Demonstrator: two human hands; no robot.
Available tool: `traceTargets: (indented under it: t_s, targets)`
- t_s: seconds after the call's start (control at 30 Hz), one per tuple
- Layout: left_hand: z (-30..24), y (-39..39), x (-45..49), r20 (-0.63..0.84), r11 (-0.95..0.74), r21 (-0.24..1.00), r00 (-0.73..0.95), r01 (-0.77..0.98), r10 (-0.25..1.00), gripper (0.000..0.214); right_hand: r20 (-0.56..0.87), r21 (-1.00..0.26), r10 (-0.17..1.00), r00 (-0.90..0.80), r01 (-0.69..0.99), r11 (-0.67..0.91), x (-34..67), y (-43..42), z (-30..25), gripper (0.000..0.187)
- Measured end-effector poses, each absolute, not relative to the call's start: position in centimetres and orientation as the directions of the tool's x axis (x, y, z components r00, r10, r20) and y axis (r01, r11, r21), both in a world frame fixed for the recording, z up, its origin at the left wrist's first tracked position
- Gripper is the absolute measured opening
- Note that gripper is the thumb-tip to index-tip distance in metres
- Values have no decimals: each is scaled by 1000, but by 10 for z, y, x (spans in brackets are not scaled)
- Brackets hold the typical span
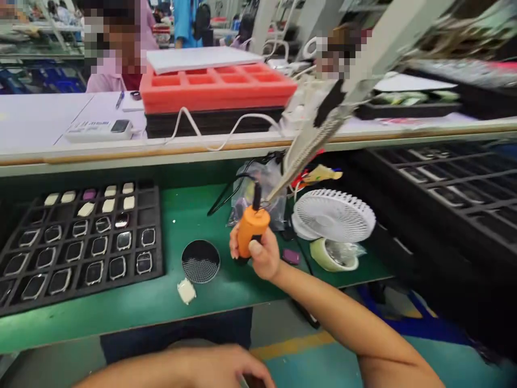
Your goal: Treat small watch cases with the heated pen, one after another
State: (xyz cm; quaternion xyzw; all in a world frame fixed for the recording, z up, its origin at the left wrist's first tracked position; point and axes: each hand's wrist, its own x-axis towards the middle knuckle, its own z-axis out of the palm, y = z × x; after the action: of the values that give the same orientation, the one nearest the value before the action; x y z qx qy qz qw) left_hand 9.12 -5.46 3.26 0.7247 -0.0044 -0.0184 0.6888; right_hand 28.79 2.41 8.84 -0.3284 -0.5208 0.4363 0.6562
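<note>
My right hand [264,256] is wrapped round an orange electric screwdriver [253,226], its black cord rising from the top, above the green bench. The screwdriver's tip is hidden. My left hand [226,366] is low at the bottom edge, in front of the bench, its fingers curled and cut off by the frame. A pale sliver shows beneath them, too little to name. On the bench left of the screwdriver sit a round black dish with a mesh pattern [201,261] and a cream watch-shaped case [186,291].
A black compartment tray [159,237] with watch-shaped cases lies at left. Right of the screwdriver are a white fan [335,215], a pale bowl [335,256] and a purple piece [291,256]. Red foam trays [218,89] stand on the shelf; people sit beyond. Black trays [456,188] stack at right.
</note>
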Motion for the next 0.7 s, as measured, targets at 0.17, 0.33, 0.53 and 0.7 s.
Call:
traceTargets:
  t_s: [0.17,0.33,0.53,0.7]
  targets:
    - [41,-26,-2,83,-469,853,828,228,554,19,425,-870,886,184,-188,456,275,16,92,33]
    - [34,-6,-36,225,-565,681,601,466,767,8,450,-845,856,255,-190,500,240,17,99,27]
    - [9,-3,-12,260,-583,585,550,565,794,19,500,-803,788,359,-149,577,205,27,87,55]
    - [7,-5,-14,285,-542,555,468,631,836,31,402,-853,805,436,-140,502,195,26,86,48]
